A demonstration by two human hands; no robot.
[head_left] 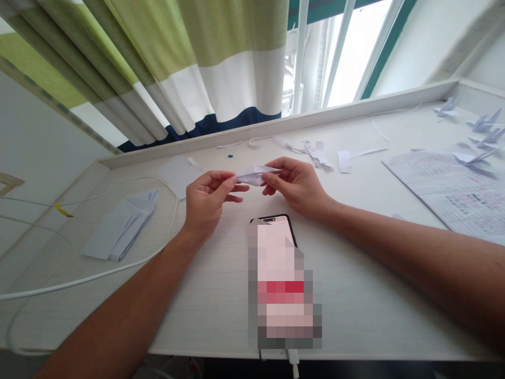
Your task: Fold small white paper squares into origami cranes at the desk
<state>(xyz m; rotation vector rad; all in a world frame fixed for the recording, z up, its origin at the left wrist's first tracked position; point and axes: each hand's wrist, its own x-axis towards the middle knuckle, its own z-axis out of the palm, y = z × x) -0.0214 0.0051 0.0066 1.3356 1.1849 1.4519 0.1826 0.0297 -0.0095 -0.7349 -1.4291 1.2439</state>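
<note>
Where curtains (236,79) back the desk (213,300) — hands (205,202) (302,187) hold paper (251,175).

The left hand (207,202), left of the frame's centre, and the right hand (298,184), just right of it, are both bare, with slender fingers and narrow thumbs. Both wrists are bare and slim. The left forearm (134,289) is bare down to the lower left edge and widens evenly from the wrist. The right forearm (406,247) is bare to the right edge, smooth in outline and broadest there. The fingernails are too small to make out clearly.
</note>
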